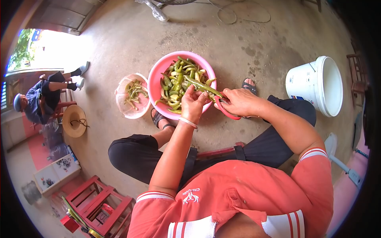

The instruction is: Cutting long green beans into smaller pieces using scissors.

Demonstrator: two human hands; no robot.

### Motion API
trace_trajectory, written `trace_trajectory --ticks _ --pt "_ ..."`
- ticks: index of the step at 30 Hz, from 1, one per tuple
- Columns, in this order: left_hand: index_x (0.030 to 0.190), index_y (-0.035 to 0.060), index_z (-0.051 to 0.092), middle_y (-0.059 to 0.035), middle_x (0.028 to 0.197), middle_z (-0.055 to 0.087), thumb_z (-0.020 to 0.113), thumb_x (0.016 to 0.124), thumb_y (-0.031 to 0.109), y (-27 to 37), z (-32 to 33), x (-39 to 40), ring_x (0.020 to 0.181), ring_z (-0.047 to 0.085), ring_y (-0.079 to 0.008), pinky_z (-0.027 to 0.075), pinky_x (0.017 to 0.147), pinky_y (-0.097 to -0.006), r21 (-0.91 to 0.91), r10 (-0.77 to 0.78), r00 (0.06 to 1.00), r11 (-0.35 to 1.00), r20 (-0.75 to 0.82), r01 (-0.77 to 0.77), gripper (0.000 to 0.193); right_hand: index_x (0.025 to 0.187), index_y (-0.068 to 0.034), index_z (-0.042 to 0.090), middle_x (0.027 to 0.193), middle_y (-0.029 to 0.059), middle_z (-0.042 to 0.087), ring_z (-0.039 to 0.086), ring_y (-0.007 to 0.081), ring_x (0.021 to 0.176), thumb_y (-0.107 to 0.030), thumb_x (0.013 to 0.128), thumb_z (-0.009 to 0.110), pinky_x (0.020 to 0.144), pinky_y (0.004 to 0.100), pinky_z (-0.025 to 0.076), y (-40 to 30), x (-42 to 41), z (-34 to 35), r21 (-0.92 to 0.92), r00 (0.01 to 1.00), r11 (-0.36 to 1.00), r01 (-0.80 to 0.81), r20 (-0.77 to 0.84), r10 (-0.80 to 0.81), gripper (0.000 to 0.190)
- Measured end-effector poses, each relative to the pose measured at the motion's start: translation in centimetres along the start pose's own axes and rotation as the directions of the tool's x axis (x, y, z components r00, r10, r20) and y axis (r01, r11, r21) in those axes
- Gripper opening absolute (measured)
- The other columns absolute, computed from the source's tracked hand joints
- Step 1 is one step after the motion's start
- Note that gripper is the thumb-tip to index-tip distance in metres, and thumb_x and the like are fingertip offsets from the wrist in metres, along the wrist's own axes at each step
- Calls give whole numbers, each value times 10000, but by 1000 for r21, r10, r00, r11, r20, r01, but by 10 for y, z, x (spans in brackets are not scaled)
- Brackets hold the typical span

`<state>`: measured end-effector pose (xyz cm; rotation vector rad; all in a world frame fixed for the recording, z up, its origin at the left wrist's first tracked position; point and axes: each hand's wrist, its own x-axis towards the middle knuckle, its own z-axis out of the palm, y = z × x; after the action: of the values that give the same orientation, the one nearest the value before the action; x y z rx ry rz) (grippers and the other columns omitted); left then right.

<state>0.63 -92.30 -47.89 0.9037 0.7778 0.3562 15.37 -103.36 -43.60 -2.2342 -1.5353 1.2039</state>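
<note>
My left hand (pixel 193 102), with a pale bangle at the wrist, holds a long green chili pepper (pixel 200 84) over the near right side of a pink plastic basin (pixel 152 78). Red-handled scissors (pixel 228 111) are gripped in my right hand (pixel 242 102); their blades meet the pepper's near end and are mostly hidden. Many green peppers (pixel 175 78) fill the basin, some of them looking cut. Left of it, a translucent pinkish plastic basket (pixel 120 102) contains thin green and pale pepper scraps (pixel 135 92).
A white plastic bucket (pixel 303 80) lies on its side at right. A straw hat (pixel 74 120) is by a seated person (pixel 41 98) at far left. A red wooden chair (pixel 98 205) stands lower left. A pedestal fan (pixel 342 160) appears at right. Cable loops (pixel 227 16) lie ahead.
</note>
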Motion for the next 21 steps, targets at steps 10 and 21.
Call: trace_trajectory --ticks 10,21 --pt "1284 -38 298 -105 852 588 529 814 -63 -14 -5 1 778 611 -165 533 656 -257 232 35 998 973 -47 -23 524 836 19 559 797 227 611 598 382 779 -450 821 468 709 467 457 -6 0 5 11 998 999 -33 -61 33 478" --pt "1312 -44 303 -65 745 586 597 744 -15 -25 -22 -5 647 572 -127 474 583 -258 506 113 988 862 -110 -42 640 848 -8 550 759 224 598 589 383 764 -438 838 468 680 455 446 -7 15 15 9 999 1000 13 -50 -12 438"
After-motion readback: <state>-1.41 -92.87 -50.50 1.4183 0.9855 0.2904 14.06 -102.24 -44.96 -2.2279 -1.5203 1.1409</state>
